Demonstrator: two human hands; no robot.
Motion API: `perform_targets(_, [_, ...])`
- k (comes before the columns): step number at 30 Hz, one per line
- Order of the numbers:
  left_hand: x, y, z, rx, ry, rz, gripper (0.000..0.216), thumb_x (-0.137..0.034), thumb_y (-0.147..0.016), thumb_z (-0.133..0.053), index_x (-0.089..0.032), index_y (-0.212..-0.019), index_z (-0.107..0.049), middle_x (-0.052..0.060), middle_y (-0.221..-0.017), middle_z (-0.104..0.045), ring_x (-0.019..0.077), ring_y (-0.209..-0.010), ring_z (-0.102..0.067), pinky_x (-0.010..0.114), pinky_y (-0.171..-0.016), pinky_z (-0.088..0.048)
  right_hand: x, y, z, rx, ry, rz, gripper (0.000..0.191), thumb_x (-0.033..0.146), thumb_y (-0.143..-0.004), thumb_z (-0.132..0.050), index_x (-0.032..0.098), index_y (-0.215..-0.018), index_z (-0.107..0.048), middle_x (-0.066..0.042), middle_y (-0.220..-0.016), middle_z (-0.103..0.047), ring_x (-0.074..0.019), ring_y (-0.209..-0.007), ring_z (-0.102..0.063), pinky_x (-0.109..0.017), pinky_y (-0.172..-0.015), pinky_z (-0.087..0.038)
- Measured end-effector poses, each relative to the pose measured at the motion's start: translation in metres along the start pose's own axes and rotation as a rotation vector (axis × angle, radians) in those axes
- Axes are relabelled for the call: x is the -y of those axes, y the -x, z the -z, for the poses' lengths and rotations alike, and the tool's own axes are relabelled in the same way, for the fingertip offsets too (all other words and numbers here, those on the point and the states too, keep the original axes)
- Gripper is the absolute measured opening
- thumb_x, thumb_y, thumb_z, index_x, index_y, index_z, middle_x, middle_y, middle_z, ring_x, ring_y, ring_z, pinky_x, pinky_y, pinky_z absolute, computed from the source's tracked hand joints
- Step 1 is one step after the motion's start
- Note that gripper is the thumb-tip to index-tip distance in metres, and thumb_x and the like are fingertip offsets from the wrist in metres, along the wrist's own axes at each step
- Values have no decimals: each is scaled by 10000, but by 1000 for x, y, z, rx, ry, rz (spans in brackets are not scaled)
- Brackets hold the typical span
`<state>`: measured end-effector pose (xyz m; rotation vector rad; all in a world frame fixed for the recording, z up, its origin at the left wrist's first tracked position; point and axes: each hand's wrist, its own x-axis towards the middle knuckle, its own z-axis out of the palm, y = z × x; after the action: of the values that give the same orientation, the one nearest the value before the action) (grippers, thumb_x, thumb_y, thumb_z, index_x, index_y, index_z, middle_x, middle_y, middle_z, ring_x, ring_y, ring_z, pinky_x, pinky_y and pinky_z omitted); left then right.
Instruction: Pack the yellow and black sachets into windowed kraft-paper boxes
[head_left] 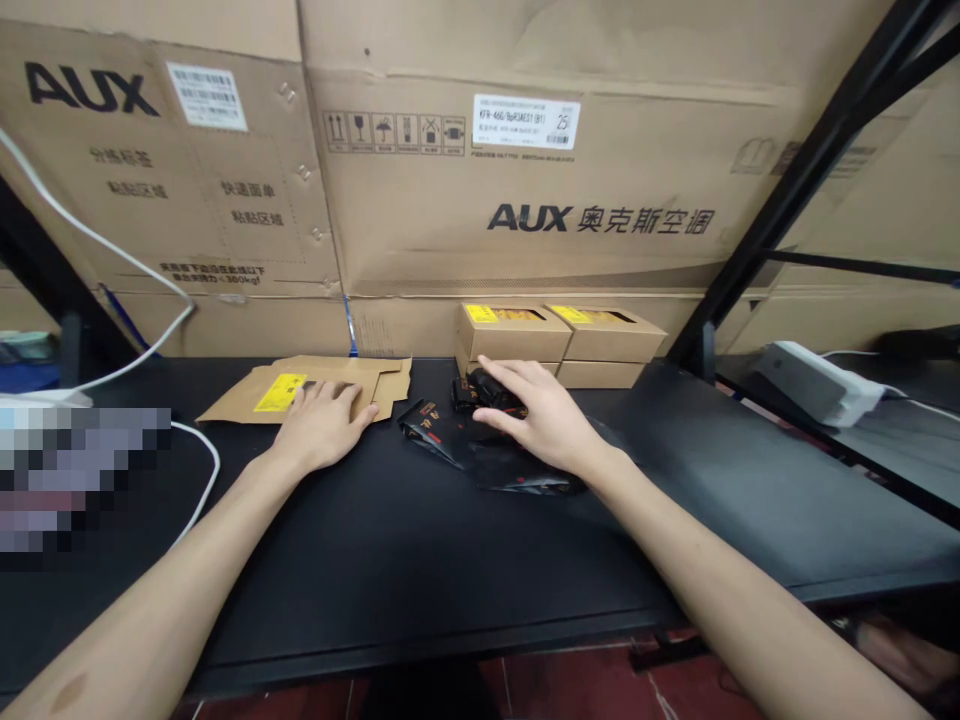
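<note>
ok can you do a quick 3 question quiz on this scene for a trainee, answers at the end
1. True or false: the boxes stand beyond the right hand, farther from the camera.
2. What lies under the left hand?
a) the white cable
b) the flat carton
c) the boxes
3. Fill in the blank: the crumpled plastic at the right hand is mostly ____ in colour.

Key: 1. true; 2. b; 3. black
</note>
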<state>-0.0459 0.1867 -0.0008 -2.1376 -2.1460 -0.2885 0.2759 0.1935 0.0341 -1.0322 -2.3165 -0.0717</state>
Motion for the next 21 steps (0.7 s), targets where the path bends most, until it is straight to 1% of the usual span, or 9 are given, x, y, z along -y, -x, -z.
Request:
perform_targets(2, [0,0,2,-5,-3,-5,741,-594,-1006,-276,-131,-1461,-635,210,-1542,-615,416,-1450,-529,571,-1219,-365,6,1,-2,73,-38,45,740,541,-977,-690,241,-1621,-482,-139,-1510,-643,-318,-1402,-583,-534,-1191,-485])
perform_targets(4, [-1,1,3,-9,-5,-5,740,-584,-1007,-275,-121,-1460,-632,211,-1548,-610,414,-1451,-526,563,-1213,-375,9,1,-5,136,-43,52,787,548,-952,-724,205,-1618,-483,-155,-1497,-652,-327,-1389,-591,-530,-1177,-497])
perform_targets(6, [-3,2,5,-12,-5,-2,733,-569,-1004,-288,-111,-1467,-624,215,-1552,-606,415,-1453,-524,562,-1216,-375,8,1,-7,167,-38,48,759,549,-941,-738,187,-1575,-535,-162,-1465,-671,-331,-1368,-606,-528,-1165,-506])
perform_targets(8, [-4,3,6,-12,-3,2,732,-560,-1000,-298,-102,-1470,-621,221,-1548,-606,418,-1445,-531,560,-1216,-379,5,1,-8,164,-37,40,696,551,-940,-738,205,-1524,-588,-153,-1433,-689,-328,-1349,-620,-528,-1151,-516])
perform_targets(11, [-6,4,8,-19,1,9,726,-551,-1003,-300,-95,-1464,-627,229,-1534,-612,426,-1432,-541,566,-1206,-394,2,1,-7,132,-39,18,609,546,-958,-718,225,-1468,-630,-138,-1363,-719,-322,-1304,-645,-528,-1128,-530])
perform_targets(13, [-6,4,8,-27,4,10,711,-542,-1008,-300,-101,-1455,-634,227,-1530,-615,426,-1432,-541,566,-1204,-397,2,2,-6,114,-38,-2,555,531,-991,-676,203,-1438,-647,-142,-1312,-732,-318,-1275,-656,-524,-1119,-535])
perform_targets(16, [-6,4,7,-43,12,11,670,-523,-1016,-304,-142,-1452,-641,207,-1513,-631,413,-1414,-561,554,-1194,-413,3,2,-6,78,-37,-21,481,501,-1037,-602,192,-1399,-666,-141,-1264,-735,-311,-1251,-659,-516,-1111,-542])
perform_targets(18, [-6,5,7,-57,19,14,632,-504,-1019,-312,-178,-1444,-649,192,-1492,-649,405,-1392,-579,552,-1170,-435,-1,0,-5,5,-14,-30,450,481,-1045,-571,214,-1395,-667,-139,-1272,-723,-317,-1251,-651,-537,-1113,-540])
perform_targets(21, [-6,5,8,-85,33,8,575,-469,-1020,-328,-213,-1397,-679,171,-1455,-676,394,-1358,-597,547,-1141,-461,-14,-10,-4,-198,84,-86,475,419,-1039,-538,202,-1453,-622,-175,-1412,-652,-350,-1358,-585,-604,-1182,-477])
